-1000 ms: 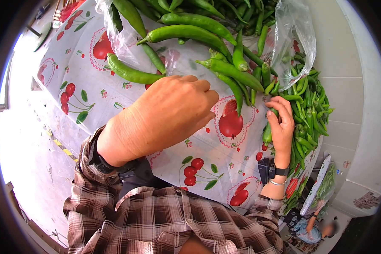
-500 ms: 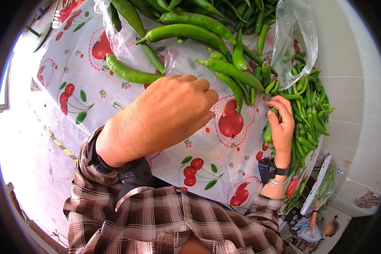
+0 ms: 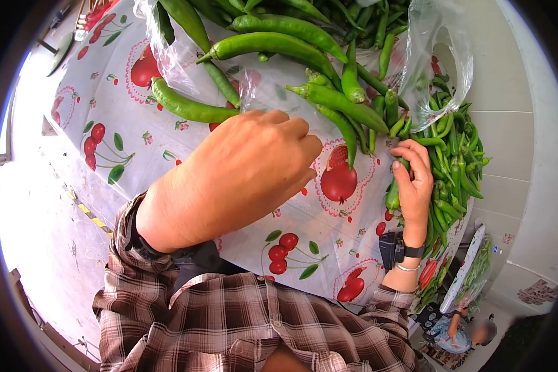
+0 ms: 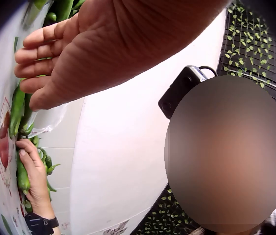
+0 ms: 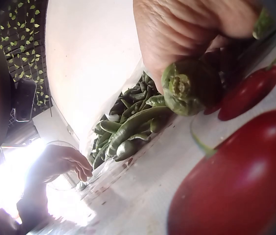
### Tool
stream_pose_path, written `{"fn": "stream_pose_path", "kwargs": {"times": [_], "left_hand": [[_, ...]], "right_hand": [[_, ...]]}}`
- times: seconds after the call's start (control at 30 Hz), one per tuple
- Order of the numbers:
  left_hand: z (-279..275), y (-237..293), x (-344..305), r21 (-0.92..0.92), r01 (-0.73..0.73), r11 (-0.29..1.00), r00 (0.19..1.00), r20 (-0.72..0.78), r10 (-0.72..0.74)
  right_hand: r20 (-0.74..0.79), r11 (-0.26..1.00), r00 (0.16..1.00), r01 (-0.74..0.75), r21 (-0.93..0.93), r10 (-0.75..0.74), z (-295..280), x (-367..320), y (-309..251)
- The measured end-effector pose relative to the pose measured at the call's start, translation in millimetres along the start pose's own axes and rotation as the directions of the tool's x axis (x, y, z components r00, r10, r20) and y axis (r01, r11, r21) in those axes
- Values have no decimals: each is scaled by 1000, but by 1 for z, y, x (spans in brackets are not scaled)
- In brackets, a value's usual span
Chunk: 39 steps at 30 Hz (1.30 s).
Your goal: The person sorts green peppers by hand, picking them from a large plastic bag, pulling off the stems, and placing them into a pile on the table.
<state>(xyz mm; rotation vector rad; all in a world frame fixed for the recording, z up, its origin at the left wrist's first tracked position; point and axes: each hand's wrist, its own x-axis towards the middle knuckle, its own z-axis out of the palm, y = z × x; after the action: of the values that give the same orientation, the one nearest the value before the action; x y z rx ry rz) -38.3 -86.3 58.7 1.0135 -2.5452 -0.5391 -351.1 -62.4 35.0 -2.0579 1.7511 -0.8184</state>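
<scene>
My left hand (image 3: 242, 170) hovers over the tablecloth with nothing in it. Its fingers (image 4: 42, 51) are relaxed in the left wrist view. One long green pepper (image 3: 192, 106) lies just beyond its knuckles. At the right side, my right hand (image 3: 413, 180) curls round a green pepper (image 3: 392, 195) on the cloth. The stem end of that pepper (image 5: 181, 87) pokes out under the palm in the right wrist view. More large green peppers (image 3: 344, 106) lie loose between the hands, spilling from a clear plastic bag (image 3: 437, 59).
A heap of thinner green peppers (image 3: 456, 177) covers the table's right edge, beside a tiled wall (image 3: 499, 149). The tablecloth (image 3: 242, 254) is printed with cherries and pomegranates. Some red peppers (image 3: 426, 274) lie near my right sleeve. Another person (image 3: 452, 335) is at the lower right.
My left hand has shifted very slightly and looks a little larger, its wrist farther left. My right hand stays on the same pepper.
</scene>
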Motion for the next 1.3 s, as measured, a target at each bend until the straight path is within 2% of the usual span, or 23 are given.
{"fn": "stream_pose_path", "kwargs": {"times": [0.17, 0.27, 0.33, 0.6, 0.67, 0.73, 0.83, 0.87, 0.97, 1.07, 1.13, 1.17, 1.23, 1.3], "left_hand": [[1, -3, -5, 20, -19, 1000, 999, -28, 20], [1, -9, -10, -66, 25, 997, 996, -89, -31], [2, -12, -12, -40, 59, 997, 994, -85, -63], [5, -12, -1, -48, -27, 998, 999, -32, 25], [4, -11, 0, -57, -36, 998, 999, -39, 34], [5, -13, 0, -140, -2, 990, 998, -62, -7], [5, -15, 1, -152, -21, 988, 997, -72, 10], [2, -14, 3, -138, -44, 989, 996, -87, 32], [1, -16, 3, -181, -4, 983, 998, -64, -8], [-3, -12, 4, -230, 3, 973, 999, -45, -14], [-6, -4, 5, -390, 44, 920, 999, 23, -38], [-7, 2, 7, -387, 41, 921, 999, 17, -37], [-9, 14, 9, -483, -117, 868, 991, 6, 137], [-11, 27, 15, -542, -106, 834, 985, 58, 164]], "right_hand": [[9, 999, 1000, 30, -17, -30, 0, 0, 3], [-1, 1000, 1000, -2, -15, 2, 1, -1, 3], [4, 991, 992, -123, 47, 123, 2, -1, 1], [-21, 999, 1000, 15, 39, -15, 1, 1, 5], [-34, 999, 999, 9, 45, -8, 1, 1, 3], [-35, 999, 999, -3, 46, 5, 0, 1, 3], [-54, 998, 997, 57, 37, -55, 0, 1, 4], [-44, 996, 999, -18, 89, 22, 0, -2, 3], [-77, 997, 996, 59, 59, -54, 0, -1, 4], [-73, 996, 997, 33, 81, -27, 0, -2, 4], [-94, 995, 994, 62, 78, -55, -1, -4, 7], [-97, 995, 993, 67, 76, -60, -2, -4, 7], [-87, 994, 996, 42, 102, -33, -3, -5, 5], [-80, 991, 997, 25, 129, -15, -5, -6, 2]]}}
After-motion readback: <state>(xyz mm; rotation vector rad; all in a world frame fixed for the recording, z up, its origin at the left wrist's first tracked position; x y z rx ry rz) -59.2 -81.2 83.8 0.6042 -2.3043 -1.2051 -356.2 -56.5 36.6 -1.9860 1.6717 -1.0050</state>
